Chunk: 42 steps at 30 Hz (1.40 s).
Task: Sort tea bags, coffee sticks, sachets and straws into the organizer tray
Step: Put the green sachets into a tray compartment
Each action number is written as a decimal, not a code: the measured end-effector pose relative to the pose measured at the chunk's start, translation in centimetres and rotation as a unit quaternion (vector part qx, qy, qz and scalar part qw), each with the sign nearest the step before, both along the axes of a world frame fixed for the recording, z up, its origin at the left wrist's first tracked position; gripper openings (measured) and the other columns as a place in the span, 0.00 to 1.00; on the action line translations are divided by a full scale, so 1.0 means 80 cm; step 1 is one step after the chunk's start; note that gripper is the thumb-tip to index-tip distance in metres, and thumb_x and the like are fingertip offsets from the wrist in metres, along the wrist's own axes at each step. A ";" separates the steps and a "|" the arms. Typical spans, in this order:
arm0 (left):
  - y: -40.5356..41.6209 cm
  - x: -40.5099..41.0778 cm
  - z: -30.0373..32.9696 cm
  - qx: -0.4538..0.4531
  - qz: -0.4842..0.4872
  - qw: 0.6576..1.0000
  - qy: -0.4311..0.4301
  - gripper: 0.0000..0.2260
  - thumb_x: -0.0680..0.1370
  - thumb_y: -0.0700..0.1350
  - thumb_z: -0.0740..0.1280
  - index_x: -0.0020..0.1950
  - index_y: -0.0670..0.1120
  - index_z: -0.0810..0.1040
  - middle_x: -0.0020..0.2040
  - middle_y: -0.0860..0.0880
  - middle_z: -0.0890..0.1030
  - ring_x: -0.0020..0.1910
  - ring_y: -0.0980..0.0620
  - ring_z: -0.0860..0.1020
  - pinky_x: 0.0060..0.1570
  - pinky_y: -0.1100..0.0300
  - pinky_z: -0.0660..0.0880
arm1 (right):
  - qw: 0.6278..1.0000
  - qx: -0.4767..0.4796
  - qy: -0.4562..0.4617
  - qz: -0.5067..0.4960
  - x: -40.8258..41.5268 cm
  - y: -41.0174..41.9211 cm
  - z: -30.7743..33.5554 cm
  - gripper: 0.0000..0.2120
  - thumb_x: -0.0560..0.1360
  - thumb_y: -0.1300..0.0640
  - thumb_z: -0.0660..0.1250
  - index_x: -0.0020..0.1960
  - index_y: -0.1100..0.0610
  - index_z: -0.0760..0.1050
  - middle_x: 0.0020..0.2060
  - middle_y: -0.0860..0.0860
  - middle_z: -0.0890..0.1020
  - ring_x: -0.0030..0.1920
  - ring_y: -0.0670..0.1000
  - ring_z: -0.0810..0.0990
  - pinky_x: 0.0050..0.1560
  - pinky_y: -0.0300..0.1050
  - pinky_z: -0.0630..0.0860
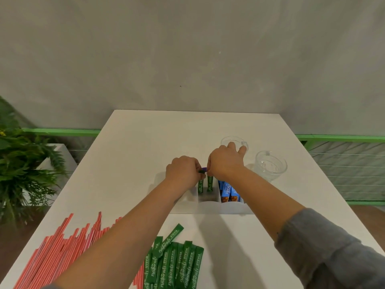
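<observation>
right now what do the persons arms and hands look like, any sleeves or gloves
Both hands, the left hand and the right hand, are bare, with no gloves, rings or watch visible. The right arm wears a grey-blue sleeve pushed up near the elbow, with a stitched cuff. The left forearm is bare as far as the frame shows.

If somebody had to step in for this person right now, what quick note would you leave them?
Left hand and right hand each pinch the top of a green stevia sachet standing in the middle compartment of the white organizer tray.
Done: blue coffee sticks stand in the compartment to the right.
Left: the loose green sachets and red straws on the table's near side. No tea bags in view.
</observation>
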<state>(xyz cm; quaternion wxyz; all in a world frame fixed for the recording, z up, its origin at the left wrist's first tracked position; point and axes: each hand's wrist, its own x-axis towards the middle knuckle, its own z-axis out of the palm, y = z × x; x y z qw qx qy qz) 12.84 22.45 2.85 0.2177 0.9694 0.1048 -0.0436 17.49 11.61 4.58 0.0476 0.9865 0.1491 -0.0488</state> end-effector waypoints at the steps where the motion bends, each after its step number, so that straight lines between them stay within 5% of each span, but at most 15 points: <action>1: 0.000 -0.001 -0.001 0.000 0.000 1.000 -0.001 0.13 0.73 0.53 0.70 0.55 0.49 0.79 0.55 0.48 0.79 0.55 0.46 0.76 0.52 0.53 0.74 | 1.000 0.001 -0.002 -0.001 0.000 0.001 -0.001 0.12 0.73 0.50 0.68 0.56 0.48 0.77 0.57 0.51 0.73 0.65 0.56 0.62 0.65 0.59 0.55; 14: -0.001 -0.013 0.003 -0.052 0.022 0.995 -0.082 0.22 0.73 0.52 0.70 0.64 0.47 0.70 0.61 0.48 0.75 0.60 0.47 0.72 0.56 0.53 0.71 | 0.999 0.034 -0.038 0.009 -0.009 -0.006 0.004 0.16 0.72 0.47 0.69 0.59 0.49 0.75 0.58 0.52 0.73 0.65 0.56 0.64 0.65 0.58 0.56; 23: 0.004 -0.047 0.009 -0.090 0.046 0.988 -0.114 0.19 0.74 0.48 0.70 0.61 0.46 0.70 0.59 0.47 0.74 0.57 0.48 0.74 0.55 0.53 0.73 | 0.994 0.096 -0.049 0.014 -0.032 -0.022 0.017 0.15 0.73 0.48 0.69 0.58 0.48 0.74 0.60 0.52 0.73 0.65 0.56 0.64 0.65 0.56 0.56; 34: 0.012 -0.110 0.005 -0.138 0.059 0.981 -0.120 0.11 0.72 0.45 0.72 0.51 0.45 0.74 0.43 0.51 0.76 0.39 0.53 0.73 0.35 0.66 0.68 | 0.964 0.240 -0.087 0.073 -0.103 -0.029 0.017 0.07 0.73 0.50 0.67 0.50 0.48 0.77 0.45 0.47 0.80 0.53 0.51 0.72 0.52 0.47 0.58; 42: 0.011 -0.155 -0.025 -0.077 0.045 0.995 -0.044 0.10 0.73 0.43 0.70 0.52 0.45 0.76 0.47 0.50 0.78 0.47 0.51 0.77 0.47 0.60 0.73 | 0.961 0.258 -0.024 0.100 -0.162 -0.035 -0.010 0.06 0.73 0.49 0.67 0.50 0.48 0.77 0.43 0.46 0.82 0.50 0.49 0.77 0.54 0.46 0.60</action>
